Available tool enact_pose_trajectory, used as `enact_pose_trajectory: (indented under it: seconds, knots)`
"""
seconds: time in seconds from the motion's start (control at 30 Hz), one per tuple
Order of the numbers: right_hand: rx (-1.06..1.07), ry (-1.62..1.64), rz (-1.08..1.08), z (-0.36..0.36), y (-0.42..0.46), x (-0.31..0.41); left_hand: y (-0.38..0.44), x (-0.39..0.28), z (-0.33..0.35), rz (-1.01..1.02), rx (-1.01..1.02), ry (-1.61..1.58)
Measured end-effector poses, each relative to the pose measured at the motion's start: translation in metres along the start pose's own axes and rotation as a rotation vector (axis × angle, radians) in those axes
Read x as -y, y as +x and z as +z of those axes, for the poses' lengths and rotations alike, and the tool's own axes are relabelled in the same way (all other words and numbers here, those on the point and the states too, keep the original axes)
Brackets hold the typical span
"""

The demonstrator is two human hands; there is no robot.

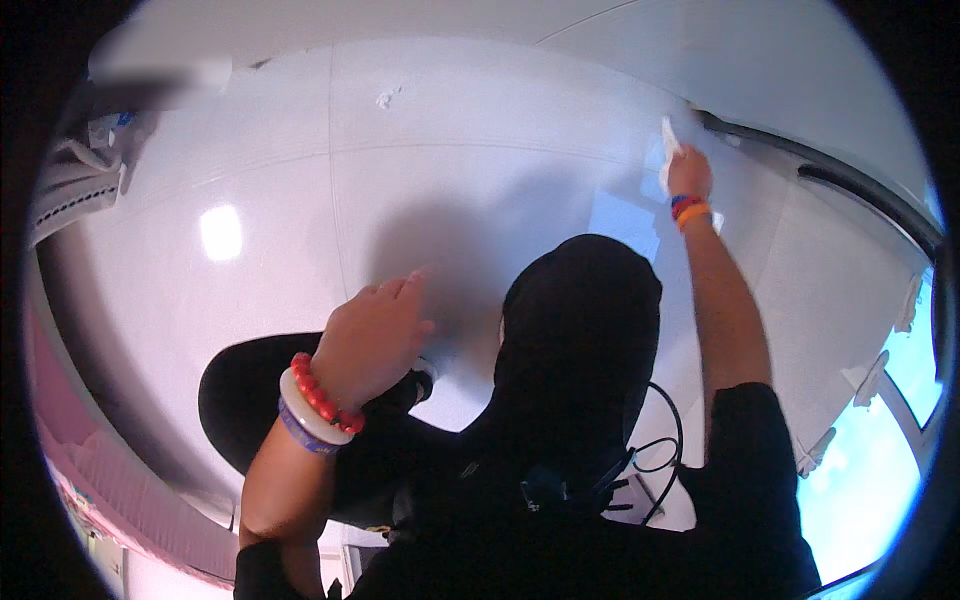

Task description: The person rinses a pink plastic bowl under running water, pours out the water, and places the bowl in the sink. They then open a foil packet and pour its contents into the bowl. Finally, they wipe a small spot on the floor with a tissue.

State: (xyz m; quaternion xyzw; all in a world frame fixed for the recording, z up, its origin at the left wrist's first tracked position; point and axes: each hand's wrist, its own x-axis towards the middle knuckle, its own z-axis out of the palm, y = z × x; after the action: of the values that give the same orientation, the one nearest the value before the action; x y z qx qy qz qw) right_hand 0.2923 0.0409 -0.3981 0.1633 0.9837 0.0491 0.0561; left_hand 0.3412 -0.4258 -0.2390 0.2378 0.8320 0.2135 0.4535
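Observation:
My right hand, stretched out to the upper right, grips a white cloth or tissue against the glossy white tiled floor. Beaded and orange bands circle that wrist. My left hand is raised over my bent knee at the lower centre, its fingers loosely bent and holding nothing that I can see. A red bead bracelet, a white bangle and a purple band are on the left wrist. Both my knees, in black clothing, show below the hands. A small whitish crumpled bit or mark lies on the floor near the top.
Dark tubes or legs run along the upper right. Grey fabric with a dark dotted edge is at the left. Pink fabric hangs at the lower left. A black cable loops beside my body. A bright window is at the lower right.

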Motion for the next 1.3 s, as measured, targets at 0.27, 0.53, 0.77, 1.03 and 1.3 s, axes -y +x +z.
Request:
enact_pose_trajectory:
  seconds: [0.27,0.53,0.77,1.03,1.3]
  knots:
    - [0.272,-0.035,0.433,0.099,-0.087,-0.011,-0.001,0.001,-0.002,-0.165,0.051,0.060]
    - [0.165,0.022,0.417,0.118,-0.092,0.035,0.009,0.001,0.013,-0.045,-0.110,-0.027]
    - [0.227,0.003,0.098,0.106,-0.074,0.047,-0.003,-0.014,0.023,-0.144,0.012,0.022]
    - [0.406,-0.099,-0.207,0.079,-0.051,0.072,-0.002,-0.023,0.019,-0.071,0.080,0.022]
    - [0.394,-0.170,-0.336,0.039,-0.061,0.117,0.010,-0.084,0.010,0.021,0.113,-0.010]
